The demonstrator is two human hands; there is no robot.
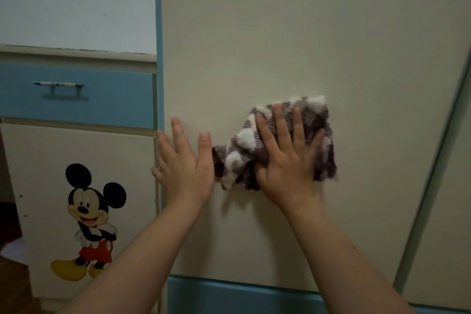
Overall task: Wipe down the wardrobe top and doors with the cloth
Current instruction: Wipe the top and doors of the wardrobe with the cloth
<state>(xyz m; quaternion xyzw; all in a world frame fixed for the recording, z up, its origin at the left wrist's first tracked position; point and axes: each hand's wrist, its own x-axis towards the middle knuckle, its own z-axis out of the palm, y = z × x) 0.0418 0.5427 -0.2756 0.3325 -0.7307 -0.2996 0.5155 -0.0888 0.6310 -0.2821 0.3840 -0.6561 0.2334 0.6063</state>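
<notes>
In the head view, your right hand (pixel 285 160) presses the checked cloth (pixel 325 132) against the cream wardrobe door (pixel 280 33), its fingers (pixel 297 125) straight and spread across the fabric. Your left hand (pixel 183 168) lies flat on the same door just left of the cloth, fingers straight and slightly apart, by the blue edge strip (pixel 159 58).

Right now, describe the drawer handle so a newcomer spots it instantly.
Left of the cream wardrobe door stands a lower cabinet. Its blue drawer sits above the small door with the cartoon mouse sticker. The handle is the lone pale horizontal bar on that drawer.
</notes>
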